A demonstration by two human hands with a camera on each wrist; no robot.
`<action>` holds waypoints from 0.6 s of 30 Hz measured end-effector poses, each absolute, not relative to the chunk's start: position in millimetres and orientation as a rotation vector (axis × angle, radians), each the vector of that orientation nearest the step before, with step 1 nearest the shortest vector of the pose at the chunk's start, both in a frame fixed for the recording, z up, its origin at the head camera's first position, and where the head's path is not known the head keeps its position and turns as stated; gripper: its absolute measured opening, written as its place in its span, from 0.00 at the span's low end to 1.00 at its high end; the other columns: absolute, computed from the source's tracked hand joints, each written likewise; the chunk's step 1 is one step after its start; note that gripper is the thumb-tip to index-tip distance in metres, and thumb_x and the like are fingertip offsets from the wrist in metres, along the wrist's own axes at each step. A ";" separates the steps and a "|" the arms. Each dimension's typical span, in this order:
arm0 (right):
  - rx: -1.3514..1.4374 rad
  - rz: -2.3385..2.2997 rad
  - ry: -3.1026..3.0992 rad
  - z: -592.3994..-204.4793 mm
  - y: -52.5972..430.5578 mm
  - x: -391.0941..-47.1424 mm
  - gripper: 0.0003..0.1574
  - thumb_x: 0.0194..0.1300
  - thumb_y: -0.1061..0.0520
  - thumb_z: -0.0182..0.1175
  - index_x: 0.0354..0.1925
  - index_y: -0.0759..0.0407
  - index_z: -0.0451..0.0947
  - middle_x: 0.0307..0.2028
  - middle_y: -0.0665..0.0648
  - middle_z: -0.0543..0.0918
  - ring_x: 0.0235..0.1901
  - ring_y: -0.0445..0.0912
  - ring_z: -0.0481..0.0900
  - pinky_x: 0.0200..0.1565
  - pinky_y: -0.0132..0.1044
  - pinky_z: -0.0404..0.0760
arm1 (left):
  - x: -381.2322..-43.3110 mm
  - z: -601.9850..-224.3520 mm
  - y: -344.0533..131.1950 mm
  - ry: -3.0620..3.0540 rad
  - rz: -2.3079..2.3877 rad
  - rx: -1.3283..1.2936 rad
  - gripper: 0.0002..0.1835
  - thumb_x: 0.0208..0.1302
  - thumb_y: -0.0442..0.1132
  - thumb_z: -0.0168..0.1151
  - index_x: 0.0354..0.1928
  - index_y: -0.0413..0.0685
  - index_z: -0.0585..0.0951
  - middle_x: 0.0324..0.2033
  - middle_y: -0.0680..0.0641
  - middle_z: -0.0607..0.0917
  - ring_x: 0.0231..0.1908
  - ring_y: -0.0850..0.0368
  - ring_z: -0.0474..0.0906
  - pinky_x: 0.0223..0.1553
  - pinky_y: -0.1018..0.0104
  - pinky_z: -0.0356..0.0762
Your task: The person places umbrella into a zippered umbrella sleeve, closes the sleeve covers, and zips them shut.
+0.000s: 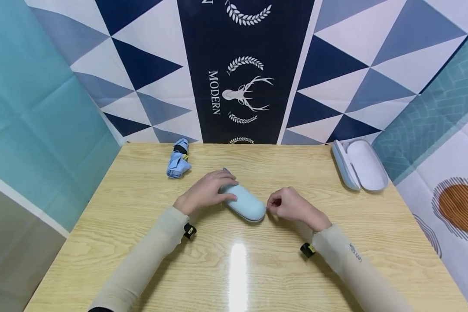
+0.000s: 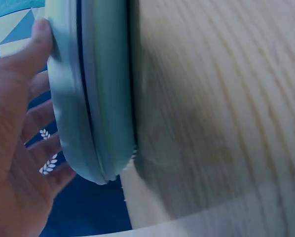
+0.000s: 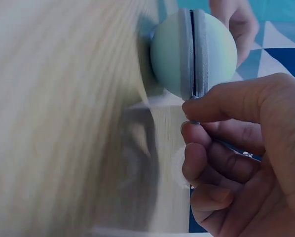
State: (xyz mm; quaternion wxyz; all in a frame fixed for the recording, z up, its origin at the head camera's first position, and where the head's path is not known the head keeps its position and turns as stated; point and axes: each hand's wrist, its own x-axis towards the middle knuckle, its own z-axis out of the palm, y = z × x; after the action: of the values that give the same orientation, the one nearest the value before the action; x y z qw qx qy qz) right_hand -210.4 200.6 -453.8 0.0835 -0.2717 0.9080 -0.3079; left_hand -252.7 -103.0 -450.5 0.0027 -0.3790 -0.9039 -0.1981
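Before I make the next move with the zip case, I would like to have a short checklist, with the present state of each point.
1. Left hand holds the zip case: ok.
2. Right hand pinches the zip pull: ok, at the rounded end.
3. Zip fully closed: cannot tell; a dark line shows between its tapes.
4. Contents seated inside: cannot tell, hidden.
5. Open case and blue roll apart from both hands: ok.

case (image 1: 246, 203) on table (image 1: 140, 195), bundle (image 1: 177, 164) behind left, box (image 1: 367, 164) behind right.
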 end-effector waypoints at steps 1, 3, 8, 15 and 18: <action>-0.816 -0.898 2.730 -452.9 201.8 -213.4 0.07 0.61 0.67 0.66 0.30 0.58 0.88 0.25 0.48 0.85 0.24 0.37 0.74 0.29 0.30 0.76 | -252.8 -449.3 -103.7 -2.828 -0.628 -1.202 0.27 0.68 0.60 0.65 0.63 0.55 0.82 0.63 0.51 0.82 0.69 0.52 0.73 0.74 0.56 0.65; -0.815 -0.863 2.763 -450.9 203.6 -219.2 0.08 0.60 0.68 0.65 0.31 0.58 0.88 0.26 0.48 0.86 0.23 0.38 0.75 0.28 0.31 0.76 | -252.3 -446.8 -104.7 -2.813 -0.645 -1.227 0.24 0.69 0.55 0.66 0.62 0.54 0.83 0.61 0.51 0.83 0.66 0.54 0.76 0.71 0.58 0.70; -0.790 -0.826 2.819 -447.0 206.4 -234.2 0.09 0.62 0.68 0.64 0.32 0.58 0.88 0.30 0.51 0.88 0.26 0.39 0.76 0.31 0.33 0.77 | -250.7 -442.7 -105.1 -2.787 -0.628 -1.267 0.23 0.70 0.50 0.67 0.64 0.56 0.82 0.58 0.50 0.84 0.59 0.55 0.79 0.63 0.59 0.77; -0.811 -0.833 2.858 -446.3 205.5 -253.6 0.05 0.65 0.65 0.67 0.32 0.59 0.89 0.30 0.53 0.89 0.30 0.41 0.80 0.34 0.36 0.80 | -249.4 -441.1 -104.8 -2.811 -0.606 -1.236 0.27 0.69 0.51 0.68 0.68 0.58 0.79 0.57 0.48 0.81 0.52 0.55 0.77 0.57 0.59 0.79; -0.820 -0.840 2.877 -446.5 204.5 -261.2 0.06 0.66 0.65 0.67 0.33 0.58 0.89 0.32 0.54 0.90 0.33 0.43 0.84 0.38 0.40 0.83 | -250.5 -442.1 -104.2 -2.790 -0.586 -1.233 0.28 0.68 0.51 0.69 0.68 0.58 0.79 0.55 0.48 0.81 0.51 0.55 0.77 0.57 0.58 0.78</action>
State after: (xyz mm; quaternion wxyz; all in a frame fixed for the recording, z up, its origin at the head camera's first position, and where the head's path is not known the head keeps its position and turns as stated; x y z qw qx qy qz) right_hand -261.2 204.5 -446.5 0.0172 -0.2638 0.9258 -0.2702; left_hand -250.5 -104.2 -442.1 0.0178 -0.3969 -0.8981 -0.1886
